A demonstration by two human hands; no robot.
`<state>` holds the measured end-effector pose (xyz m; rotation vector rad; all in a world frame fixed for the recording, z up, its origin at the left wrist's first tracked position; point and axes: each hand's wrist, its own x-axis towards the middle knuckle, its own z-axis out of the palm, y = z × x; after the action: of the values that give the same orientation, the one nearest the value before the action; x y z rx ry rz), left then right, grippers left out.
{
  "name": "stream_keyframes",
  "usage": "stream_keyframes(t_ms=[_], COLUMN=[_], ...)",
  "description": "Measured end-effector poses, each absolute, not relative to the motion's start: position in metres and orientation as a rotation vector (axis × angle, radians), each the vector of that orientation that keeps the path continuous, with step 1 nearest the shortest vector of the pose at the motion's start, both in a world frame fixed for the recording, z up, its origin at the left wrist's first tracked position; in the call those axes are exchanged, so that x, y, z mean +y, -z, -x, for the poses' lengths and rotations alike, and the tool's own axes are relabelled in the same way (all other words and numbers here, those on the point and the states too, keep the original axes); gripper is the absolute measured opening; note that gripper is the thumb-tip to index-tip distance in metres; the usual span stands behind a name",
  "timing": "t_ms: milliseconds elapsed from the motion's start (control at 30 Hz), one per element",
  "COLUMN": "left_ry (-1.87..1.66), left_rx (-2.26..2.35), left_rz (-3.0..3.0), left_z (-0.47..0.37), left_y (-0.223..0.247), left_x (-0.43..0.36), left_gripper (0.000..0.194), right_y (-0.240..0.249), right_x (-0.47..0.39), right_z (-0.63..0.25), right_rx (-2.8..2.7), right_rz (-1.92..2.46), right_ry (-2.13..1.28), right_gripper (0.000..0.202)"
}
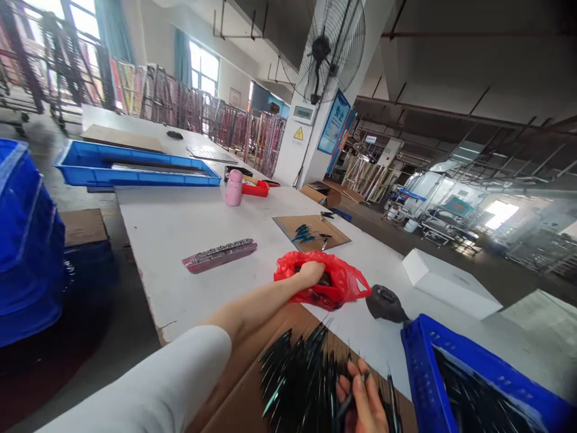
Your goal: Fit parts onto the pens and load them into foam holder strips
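Observation:
My left hand [312,273] reaches into an open red plastic bag [345,278], its fingers hidden among dark contents. At lower right my right hand [363,397] is closed, thumb against fingers, on a dark slender piece [345,408] that is mostly covered. Beside it, many glossy black slender pieces with thin pointed ends [302,373] lie fanned out on brown cardboard [238,391]. One more dark, thin piece [393,397] lies right of that hand.
A blue crate [417,343] of similar dark pieces stands at right, near a dark cloth-like lump [384,302] and a white box [451,282]. Farther off are a brown board [288,224] with teal pieces, a glittery pink bundle [220,255], a pink bottle [234,187] and a blue tray [135,174].

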<state>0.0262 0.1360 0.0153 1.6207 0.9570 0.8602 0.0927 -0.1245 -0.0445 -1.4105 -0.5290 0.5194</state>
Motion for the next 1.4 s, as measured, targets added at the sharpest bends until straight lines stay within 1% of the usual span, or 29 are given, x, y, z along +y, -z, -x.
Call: stream_keyframes(t_ms=[67, 100, 167, 233, 300, 367, 467, 600, 967, 1400], left_ry=[-0.867, -0.882, -0.928, -0.974, -0.984, -0.935, -0.727, -0.601, -0.584, -0.613], left_rx=[0.942, 0.931, 0.900, 0.857, 0.799, 0.709, 0.424, 0.284, 0.220, 0.189], left_rz=[-1.621, -1.613, -1.579, -1.523, -1.456, -1.386, -1.157, -1.085, -1.118, -1.139], left_z=[-0.020, -0.017, -0.011, -0.008, -0.006, -0.005, -0.005, -0.004, -0.001, 0.001], left_y=[-0.014, -0.014, -0.019, -0.024, -0.027, -0.027, -0.027, -0.031, -0.034, -0.034], left_x=[0.136, 0.135, 0.130, 0.116, 0.091, 0.058, 0.009, -0.024, -0.031, -0.030], left_gripper=[0.030, 0.026, 0.016, 0.011, 0.013, 0.018, 0.027, 0.028, 0.018, 0.017], right_y=[0.049, 0.050, 0.048, 0.045, 0.044, 0.045, 0.049, 0.054, 0.055, 0.056], right_x=[-0.130, -0.131, -0.131, -0.130, -0.129, -0.130, -0.134, -0.136, -0.138, -0.138], right_z=[-0.097, -0.099, -0.101, -0.101, -0.101, -0.101, -0.102, -0.100, -0.097, -0.097], right_rx=[-0.416, -0.385, -0.384, -0.365, -0.322, -0.321, -0.443, -0.566, -0.639, -0.779], right_rz=[1.347, 1.312, 1.270, 1.243, 1.221, 1.241, 1.306, 1.352, 1.453, 1.470], right_ry=[-0.695, -0.751, -0.750, -0.717, -0.715, -0.697, -0.616, -0.558, -0.517, -0.478], right_gripper=[0.054, 0.057, 0.056, 0.052, 0.050, 0.051, 0.051, 0.048, 0.045, 0.053])
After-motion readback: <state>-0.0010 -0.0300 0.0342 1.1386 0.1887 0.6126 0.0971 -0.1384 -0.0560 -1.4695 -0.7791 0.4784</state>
